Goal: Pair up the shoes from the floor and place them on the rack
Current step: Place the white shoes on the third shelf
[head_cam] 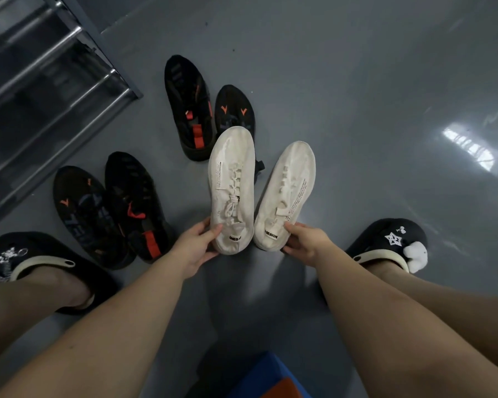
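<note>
Two white sneakers lie side by side in the middle of the grey floor, toes pointing away from me. My left hand (197,245) grips the heel of the left white sneaker (232,179). My right hand (305,244) grips the heel of the right white sneaker (288,191). Two black sneakers with orange marks (110,208) sit together at the left. Another black pair (190,107) lies beyond the white ones; its right shoe is partly hidden by the left white sneaker. The metal shoe rack (49,81) stands at the upper left.
My feet in black clogs rest on the floor at the left (26,257) and right (388,242). A blue and orange object (270,377) shows at the bottom edge. Bare glossy floor stretches to the right and far side.
</note>
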